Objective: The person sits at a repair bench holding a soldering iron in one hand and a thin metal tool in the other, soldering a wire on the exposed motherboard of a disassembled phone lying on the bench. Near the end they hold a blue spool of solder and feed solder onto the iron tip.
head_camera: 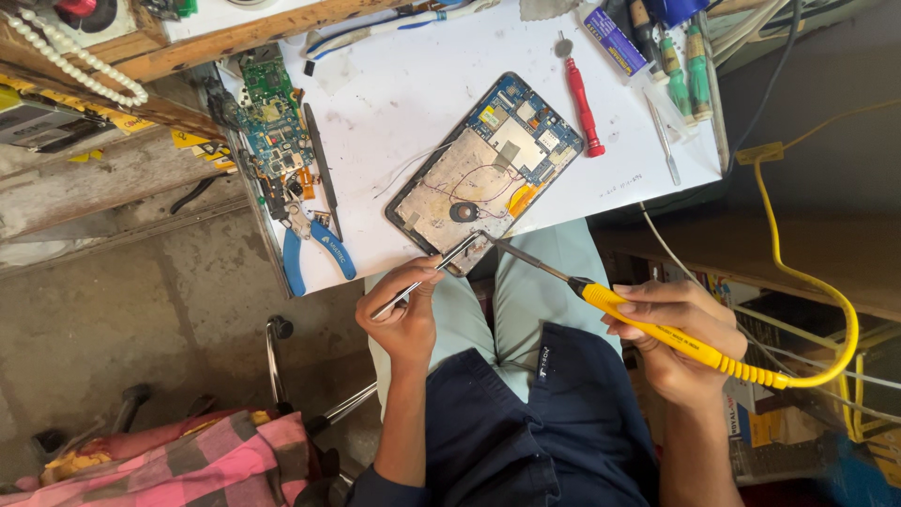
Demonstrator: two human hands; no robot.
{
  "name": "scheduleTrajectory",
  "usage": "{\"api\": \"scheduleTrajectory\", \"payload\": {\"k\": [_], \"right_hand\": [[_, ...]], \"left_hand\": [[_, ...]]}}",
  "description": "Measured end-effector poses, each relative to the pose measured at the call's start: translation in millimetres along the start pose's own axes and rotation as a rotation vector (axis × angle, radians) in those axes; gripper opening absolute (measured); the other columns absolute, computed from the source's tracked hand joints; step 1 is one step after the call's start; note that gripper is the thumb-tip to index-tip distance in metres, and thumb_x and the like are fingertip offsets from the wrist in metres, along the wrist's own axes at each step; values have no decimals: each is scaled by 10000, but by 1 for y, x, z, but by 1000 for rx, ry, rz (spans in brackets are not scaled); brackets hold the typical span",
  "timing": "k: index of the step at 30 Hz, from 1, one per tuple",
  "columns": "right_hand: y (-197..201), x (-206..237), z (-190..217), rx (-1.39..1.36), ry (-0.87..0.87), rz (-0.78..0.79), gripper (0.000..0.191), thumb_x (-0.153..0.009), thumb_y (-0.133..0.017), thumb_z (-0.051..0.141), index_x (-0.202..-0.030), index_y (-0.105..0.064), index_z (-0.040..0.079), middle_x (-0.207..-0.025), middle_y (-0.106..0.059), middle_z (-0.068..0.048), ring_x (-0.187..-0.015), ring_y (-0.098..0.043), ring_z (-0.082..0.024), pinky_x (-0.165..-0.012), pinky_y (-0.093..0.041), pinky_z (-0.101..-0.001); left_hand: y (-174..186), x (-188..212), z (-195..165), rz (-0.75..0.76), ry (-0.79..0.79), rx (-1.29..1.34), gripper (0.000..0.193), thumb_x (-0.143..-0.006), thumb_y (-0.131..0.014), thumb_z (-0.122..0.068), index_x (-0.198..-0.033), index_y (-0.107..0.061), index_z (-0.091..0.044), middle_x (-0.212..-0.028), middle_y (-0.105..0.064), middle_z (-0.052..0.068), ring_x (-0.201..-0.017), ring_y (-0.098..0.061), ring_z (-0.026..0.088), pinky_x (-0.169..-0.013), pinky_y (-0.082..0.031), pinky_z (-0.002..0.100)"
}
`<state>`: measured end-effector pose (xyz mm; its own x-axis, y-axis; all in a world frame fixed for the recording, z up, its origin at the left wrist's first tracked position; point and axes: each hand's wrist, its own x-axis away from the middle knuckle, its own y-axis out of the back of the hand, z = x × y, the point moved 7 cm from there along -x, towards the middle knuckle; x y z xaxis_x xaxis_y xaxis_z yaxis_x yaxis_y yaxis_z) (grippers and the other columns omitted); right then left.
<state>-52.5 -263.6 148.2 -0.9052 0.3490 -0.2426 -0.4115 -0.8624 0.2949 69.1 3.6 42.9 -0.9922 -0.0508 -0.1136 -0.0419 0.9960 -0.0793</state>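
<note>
An opened tablet [488, 169] lies on the white table [394, 103] with its blue circuit board, metal plate and thin wires exposed. My left hand [405, 314] pinches metal tweezers [427, 276] whose tips touch the tablet's near corner. My right hand [678, 338] grips a yellow-handled soldering iron [657, 324]. Its thin metal tip [511, 253] meets the tweezers' tips at that same corner. A yellow cord runs from the iron's handle off to the right.
Blue-handled pliers [314, 253] and a loose green circuit board [267, 113] lie at the table's left edge. A red screwdriver [582, 103], another pair of tweezers [664, 141] and green-handled tools [685, 66] lie to the right. Boxes stand below at right, and pink checked cloth [206, 460] lies at lower left.
</note>
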Motion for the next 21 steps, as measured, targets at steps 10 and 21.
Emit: {"api": "scheduleTrajectory", "payload": {"k": [10,21], "right_hand": [[-1,-1,1,18,15,24,125,-857,-765,-48,-964,-701,-52,-1071,-711,-207,-879,-773,-244,-764,-687,-312],[0,-2,2,41,27,15,120,-860,-760,-59,-964,-700,-57,-1071,-709,-211,-871,-770,-242,-736,-685,-301]], "left_hand": [[0,0,-1,7,9,2,140,-888,-736,153,-935,-725,22,-969,-776,167,-850,-757,181,-791,-618,276],[0,0,-1,5,20,17,118,-898,-737,137,-935,-720,26,-978,-774,170,-844,-752,180,-798,-622,276]]}}
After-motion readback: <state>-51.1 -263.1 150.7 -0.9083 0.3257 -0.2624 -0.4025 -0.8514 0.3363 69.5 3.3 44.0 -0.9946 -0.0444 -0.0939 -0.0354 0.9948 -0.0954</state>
